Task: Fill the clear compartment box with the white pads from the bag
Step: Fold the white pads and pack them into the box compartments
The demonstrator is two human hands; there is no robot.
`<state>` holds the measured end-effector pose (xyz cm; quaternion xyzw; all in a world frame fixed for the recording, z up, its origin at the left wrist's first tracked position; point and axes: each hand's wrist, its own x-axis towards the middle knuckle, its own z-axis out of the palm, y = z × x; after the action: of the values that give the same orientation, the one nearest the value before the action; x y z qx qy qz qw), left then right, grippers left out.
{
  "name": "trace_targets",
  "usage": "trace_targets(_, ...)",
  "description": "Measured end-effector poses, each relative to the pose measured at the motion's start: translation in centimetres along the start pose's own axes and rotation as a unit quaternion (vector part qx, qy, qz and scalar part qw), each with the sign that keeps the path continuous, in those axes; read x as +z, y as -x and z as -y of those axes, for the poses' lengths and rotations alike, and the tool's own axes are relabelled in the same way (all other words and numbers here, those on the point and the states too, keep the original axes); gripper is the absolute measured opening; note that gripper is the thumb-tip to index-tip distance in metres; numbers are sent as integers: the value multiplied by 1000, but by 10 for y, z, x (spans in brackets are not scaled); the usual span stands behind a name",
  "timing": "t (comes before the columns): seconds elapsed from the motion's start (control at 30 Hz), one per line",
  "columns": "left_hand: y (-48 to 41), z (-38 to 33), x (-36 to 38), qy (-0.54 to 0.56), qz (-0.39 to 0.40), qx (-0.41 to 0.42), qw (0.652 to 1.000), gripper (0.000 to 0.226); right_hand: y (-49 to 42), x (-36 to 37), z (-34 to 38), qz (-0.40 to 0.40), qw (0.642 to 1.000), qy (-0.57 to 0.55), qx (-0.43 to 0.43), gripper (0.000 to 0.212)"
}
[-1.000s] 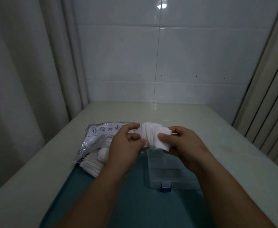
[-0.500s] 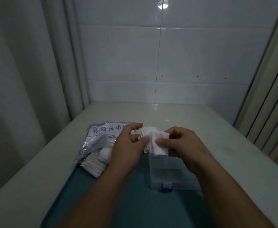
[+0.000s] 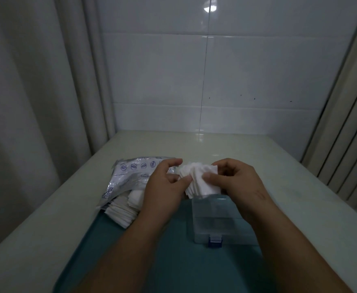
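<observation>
A stack of white pads (image 3: 198, 181) is held between both hands just above the far end of the clear compartment box (image 3: 213, 220). My left hand (image 3: 165, 187) pinches the stack's left side with thumb and fingers. My right hand (image 3: 236, 182) grips its right side, thumb on the front pad. The box lies on the teal mat (image 3: 173, 261), its blue latch facing me. The open plastic bag (image 3: 131, 174) lies to the left, with more white pads (image 3: 124, 208) spilling from its mouth.
The pale table (image 3: 300, 197) runs back to a white tiled wall (image 3: 236, 70). A curtain (image 3: 36, 102) hangs along the left edge and a ribbed panel (image 3: 353, 123) stands on the right.
Both hands have squeezed the fanned stack of pads tighter and lowered it slightly, so its lower edge now sits at the box's far end.
</observation>
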<state>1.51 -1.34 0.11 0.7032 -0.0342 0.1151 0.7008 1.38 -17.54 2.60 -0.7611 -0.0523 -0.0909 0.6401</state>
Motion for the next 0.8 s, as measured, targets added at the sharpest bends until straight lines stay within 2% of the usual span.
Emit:
trace_targets(0.2,1,0,1,-23,-16,8,1000,40,0,0,0,13,1000,-14,3,10)
trace_targets(0.37,1,2,0,-70,-42,36,996,43,2,4,0,77,996,36,-2,27)
trace_targets(0.5,3,0,0,-96,-36,43,994,44,1,6,-1,72,994,80,-13,23)
trace_targets(0.63,3,-1,1,-106,-29,44,993,44,1,4,-1,81,993,85,4,29)
trace_targets(0.8,4,0,1,-109,-25,49,992,44,0,3,-3,77,992,94,18,17)
